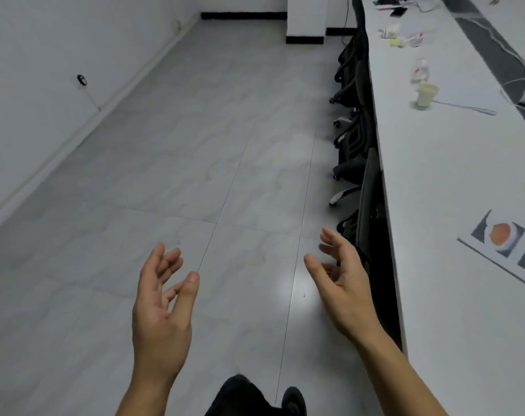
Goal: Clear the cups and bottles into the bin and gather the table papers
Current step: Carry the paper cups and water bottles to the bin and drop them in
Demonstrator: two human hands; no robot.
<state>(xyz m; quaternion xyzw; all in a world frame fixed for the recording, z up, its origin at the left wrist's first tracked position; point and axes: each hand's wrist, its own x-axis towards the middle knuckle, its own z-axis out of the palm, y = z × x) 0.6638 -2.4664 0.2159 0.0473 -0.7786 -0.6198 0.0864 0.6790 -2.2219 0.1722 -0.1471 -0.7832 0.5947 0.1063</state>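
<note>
Both hands are held out over the tiled floor (195,145), beside the long white table (435,181) and apart from it. The left hand (162,298) is spread loosely with the palm turned inward, and nothing is held in it; the right hand (342,283) is likewise slack and empty, just beside the table's near edge. On the table, well ahead, a pale cup (426,96) is seen upright, with a clear bottle (419,72) just behind it and a plain sheet of paper (468,102) lying flat to their right. Further along, a blurred cluster of small bottles and cups (404,36) is made out, though the single pieces cannot be told apart. A printed sheet (501,244) with food pictures lies nearer, at the right. Dark chairs (354,139) are pushed in under the table. No bin is in view. The cup is judged to be light and thin-walled, easily crushed, so it is best taken round the middle with a gentle wrap; whether anything is left inside cannot be told. The bottle is likely light, smooth and slightly yielding, and is best gripped round the body below the neck. The sheets are limp and flat against the surface, so an edge would need to be slid or lifted before pinching.
</note>
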